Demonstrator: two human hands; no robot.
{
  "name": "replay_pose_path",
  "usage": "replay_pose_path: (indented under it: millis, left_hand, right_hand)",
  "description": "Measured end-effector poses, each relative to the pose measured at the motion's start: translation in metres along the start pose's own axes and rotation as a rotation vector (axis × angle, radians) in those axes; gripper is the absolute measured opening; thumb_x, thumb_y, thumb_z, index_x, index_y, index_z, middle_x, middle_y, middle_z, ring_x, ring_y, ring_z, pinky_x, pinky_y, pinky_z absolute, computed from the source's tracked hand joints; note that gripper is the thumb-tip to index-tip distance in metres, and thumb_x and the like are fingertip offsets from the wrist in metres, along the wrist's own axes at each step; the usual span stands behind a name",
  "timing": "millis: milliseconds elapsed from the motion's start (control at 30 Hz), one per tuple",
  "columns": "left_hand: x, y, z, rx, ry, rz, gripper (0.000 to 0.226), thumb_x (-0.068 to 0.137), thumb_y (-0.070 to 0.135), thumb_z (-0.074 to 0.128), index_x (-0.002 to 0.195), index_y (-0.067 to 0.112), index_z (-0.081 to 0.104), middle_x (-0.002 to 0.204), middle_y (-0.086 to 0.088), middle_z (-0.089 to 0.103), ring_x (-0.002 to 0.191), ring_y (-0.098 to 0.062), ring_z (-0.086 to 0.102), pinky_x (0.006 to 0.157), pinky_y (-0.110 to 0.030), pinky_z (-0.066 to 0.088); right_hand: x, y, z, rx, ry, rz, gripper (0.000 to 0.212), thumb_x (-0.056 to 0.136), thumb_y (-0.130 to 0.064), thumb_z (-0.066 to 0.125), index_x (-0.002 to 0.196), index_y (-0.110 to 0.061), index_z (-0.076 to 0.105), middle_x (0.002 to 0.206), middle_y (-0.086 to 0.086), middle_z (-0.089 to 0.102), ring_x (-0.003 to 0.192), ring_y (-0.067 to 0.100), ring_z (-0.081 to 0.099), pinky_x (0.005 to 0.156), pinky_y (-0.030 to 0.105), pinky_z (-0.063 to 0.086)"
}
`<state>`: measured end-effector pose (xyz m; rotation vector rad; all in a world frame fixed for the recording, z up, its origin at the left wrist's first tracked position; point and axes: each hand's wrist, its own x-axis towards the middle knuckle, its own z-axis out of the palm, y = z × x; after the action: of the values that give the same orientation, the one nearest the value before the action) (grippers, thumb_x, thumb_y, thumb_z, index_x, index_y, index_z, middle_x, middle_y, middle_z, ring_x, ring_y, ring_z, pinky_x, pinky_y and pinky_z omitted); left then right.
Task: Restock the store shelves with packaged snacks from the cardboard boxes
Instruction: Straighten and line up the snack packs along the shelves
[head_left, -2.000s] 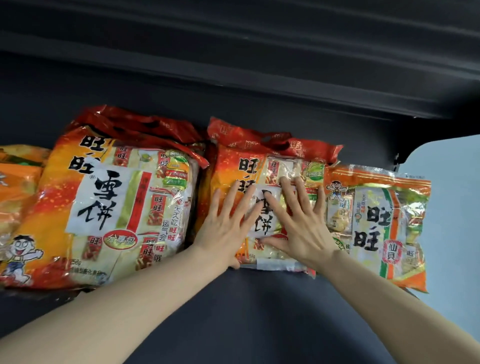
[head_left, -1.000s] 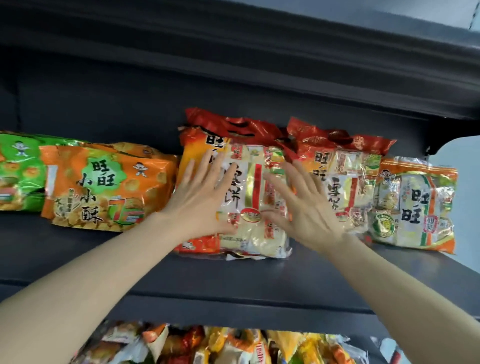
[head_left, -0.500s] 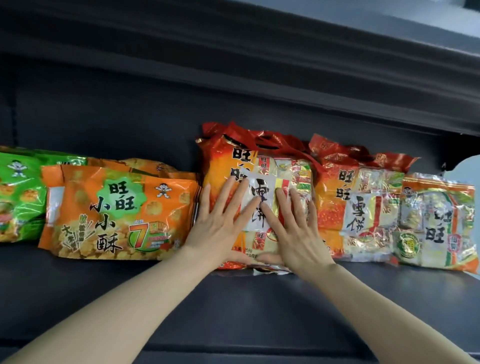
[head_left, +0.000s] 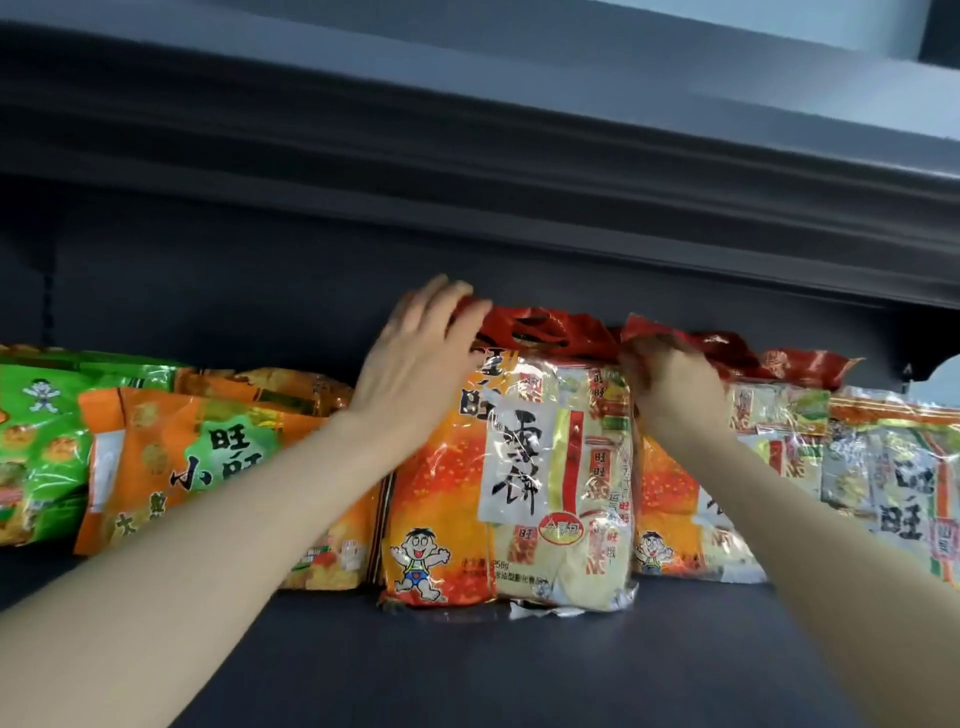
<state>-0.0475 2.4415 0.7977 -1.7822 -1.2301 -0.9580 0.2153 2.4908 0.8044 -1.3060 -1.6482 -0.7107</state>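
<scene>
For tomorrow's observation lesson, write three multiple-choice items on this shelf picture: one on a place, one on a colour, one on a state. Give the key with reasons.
1. Where is the left hand?
A. At the top left corner of the middle rice cracker bag
B. On the green bag
C. Flat on the shelf board

2. What colour is the top strip of the middle rice cracker bag?
A. Blue
B. Red
C. White

3. How does the middle rice cracker bag stand?
A. Lying flat, face down
B. Hanging from a hook
C. Upright on its bottom edge, face forward

Key: 1 A, its fingers lie over that corner of the strip. 2 B, the strip with the handle hole is red. 3 C, its bottom edge rests on the shelf board and the print faces out. The right hand is at the top right corner.
</scene>
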Motion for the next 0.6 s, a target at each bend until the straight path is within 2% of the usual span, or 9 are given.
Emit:
replay_pose_path:
  millis: [67,100,167,200,267,333,500,567,600]
  left_hand:
    - [0.024,-0.014,0.002,-0.03,-0.047,-0.05,0.055,0.101,0.024,0.052,0.152,0.016,0.034,0.157,-0.011,0.033,0.15,-0.03,0.02,0.12,-0.044,0.018]
    - [0.033,-0.02,0.003,-0.046,-0.074,-0.063,0.053,0.102,0.022,0.051,0.152,0.016,0.035,0.157,-0.011,0.033,0.149,-0.03,0.02,0.121,-0.044,0.018]
    - [0.044,-0.028,0.003,-0.111,-0.107,-0.126,0.038,0.102,0.023,0.051,0.139,0.016,0.049,0.144,-0.011,0.047,0.142,-0.031,0.034,0.119,-0.043,0.026]
    - [0.047,-0.031,0.003,-0.151,-0.115,-0.17,0.03,0.102,0.027,0.05,0.13,0.017,0.055,0.134,-0.009,0.054,0.133,-0.031,0.043,0.113,-0.044,0.035]
    - [0.049,-0.036,0.004,-0.175,-0.089,-0.248,0.025,0.101,0.036,0.052,0.116,0.018,0.061,0.117,-0.006,0.059,0.111,-0.027,0.057,0.089,-0.04,0.047]
    - [0.049,-0.041,0.007,-0.161,-0.026,-0.283,0.026,0.097,0.04,0.056,0.108,0.018,0.064,0.107,-0.004,0.061,0.097,-0.024,0.06,0.075,-0.036,0.047]
    - [0.044,-0.043,0.015,-0.235,0.063,-0.341,0.026,0.097,0.039,0.059,0.107,0.017,0.069,0.102,-0.004,0.068,0.092,-0.025,0.065,0.073,-0.036,0.05]
    - [0.037,-0.038,0.015,-0.299,0.087,-0.382,0.024,0.098,0.032,0.058,0.117,0.019,0.066,0.11,-0.004,0.069,0.099,-0.025,0.066,0.08,-0.039,0.053]
    - [0.031,-0.034,0.014,-0.315,0.102,-0.384,0.028,0.099,0.028,0.058,0.126,0.019,0.062,0.118,-0.006,0.067,0.106,-0.026,0.065,0.086,-0.041,0.054]
  right_hand:
    - [0.011,-0.002,0.003,0.062,0.009,0.009,0.02,0.101,-0.023,0.055,0.107,-0.009,0.069,0.093,0.019,0.07,0.08,0.043,0.065,0.06,0.034,0.036]
    - [0.015,-0.003,0.005,0.096,0.019,0.016,0.021,0.102,-0.024,0.055,0.105,-0.009,0.069,0.09,0.019,0.071,0.078,0.043,0.065,0.059,0.034,0.037]
    - [0.022,-0.003,0.008,0.166,0.028,0.038,0.023,0.102,-0.028,0.056,0.105,-0.01,0.071,0.09,0.017,0.073,0.079,0.042,0.067,0.062,0.037,0.046]
    - [0.027,-0.002,0.009,0.195,0.036,0.053,0.024,0.101,-0.029,0.057,0.106,-0.01,0.072,0.092,0.017,0.074,0.081,0.042,0.067,0.065,0.038,0.049]
    - [0.035,0.0,0.013,0.228,0.065,0.078,0.028,0.102,-0.032,0.057,0.108,-0.01,0.073,0.093,0.016,0.074,0.083,0.04,0.068,0.065,0.035,0.046]
    - [0.04,-0.002,0.017,0.233,0.09,0.11,0.031,0.103,-0.035,0.054,0.111,-0.011,0.072,0.093,0.017,0.074,0.083,0.04,0.068,0.064,0.032,0.041]
    - [0.036,-0.007,0.035,0.321,0.138,0.237,0.028,0.103,-0.032,0.054,0.115,-0.011,0.068,0.095,0.017,0.071,0.088,0.039,0.066,0.065,0.032,0.039]
    - [0.03,-0.01,0.037,0.346,0.181,0.204,0.026,0.104,-0.028,0.051,0.123,-0.013,0.061,0.104,0.018,0.067,0.096,0.041,0.062,0.069,0.034,0.041]
    - [0.025,-0.012,0.035,0.363,0.196,0.169,0.03,0.105,-0.027,0.049,0.131,-0.014,0.056,0.115,0.02,0.062,0.105,0.041,0.058,0.075,0.038,0.045]
